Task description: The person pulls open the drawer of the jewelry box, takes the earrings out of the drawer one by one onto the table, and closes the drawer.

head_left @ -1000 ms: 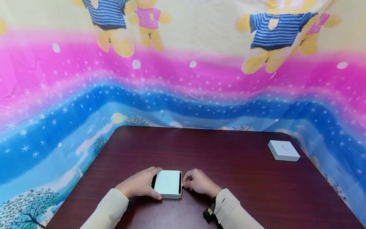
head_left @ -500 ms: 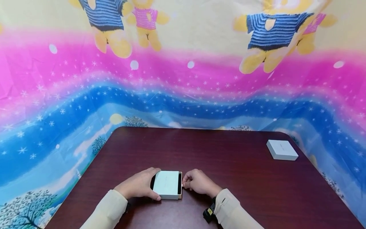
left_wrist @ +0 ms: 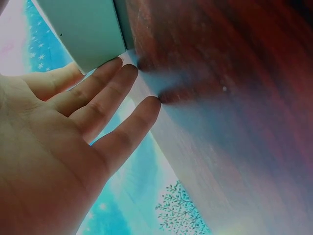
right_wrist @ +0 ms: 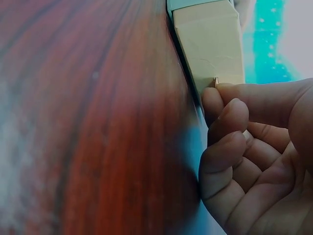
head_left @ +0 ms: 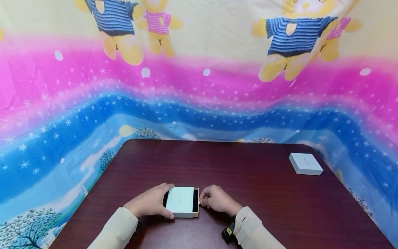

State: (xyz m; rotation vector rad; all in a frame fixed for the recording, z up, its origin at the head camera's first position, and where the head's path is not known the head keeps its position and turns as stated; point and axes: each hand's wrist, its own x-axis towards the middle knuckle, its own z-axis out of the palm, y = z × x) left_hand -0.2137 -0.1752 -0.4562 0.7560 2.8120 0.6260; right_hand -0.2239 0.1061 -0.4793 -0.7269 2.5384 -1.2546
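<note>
A white drawer-style box [head_left: 179,201] lies flat on the dark wooden table, its tray [right_wrist: 208,41] sticking out a short way on the right. A dark interior shows in the gap. My left hand [head_left: 149,201] grips the box's white sleeve from the left, thumb on the near side and fingers at the far side. In the left wrist view several fingertips lie along the sleeve's edge and the tabletop. On the other side, my right hand [head_left: 218,199] pinches a small pull tab [right_wrist: 216,82] on the tray's cream end between thumb and index finger; its other fingers are curled.
Another white box [head_left: 306,164], closed, sits near the table's [head_left: 242,166] far right corner. A printed cloth [head_left: 192,86] with bears and snowflakes hangs behind and around the table. A black wrist device [head_left: 228,233] is on the right wrist.
The tray has slid a little further out of the sleeve to the right, widening the dark gap. Both hands keep their grips. The head view has shifted slightly.
</note>
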